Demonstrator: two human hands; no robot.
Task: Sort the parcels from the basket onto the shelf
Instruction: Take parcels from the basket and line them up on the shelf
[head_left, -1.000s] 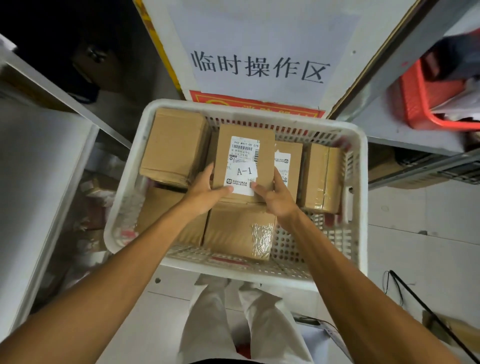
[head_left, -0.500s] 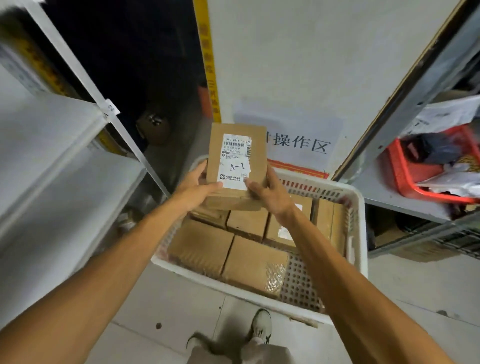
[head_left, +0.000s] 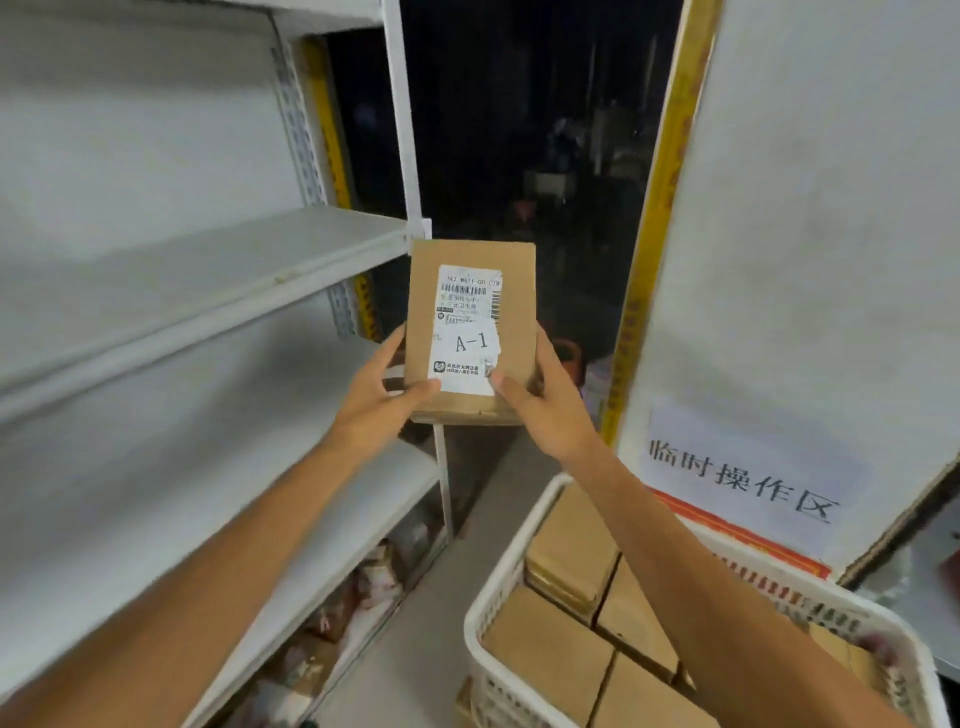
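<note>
Parcel (head_left: 519, 317), gripped at its lower sides by left hand (head_left: 379, 397) and right hand (head_left: 548, 410), risks landing on the wrong shelf (head_left: 208, 254) level left of them if its label (head_left: 467, 340) is misread.

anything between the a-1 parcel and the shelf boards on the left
Nothing visible does. The left hand and right hand hold the A-1 parcel in front of the white corner post; the shelf boards open just left of that post.

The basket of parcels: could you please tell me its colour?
The basket is white; the head view shows it.
</note>
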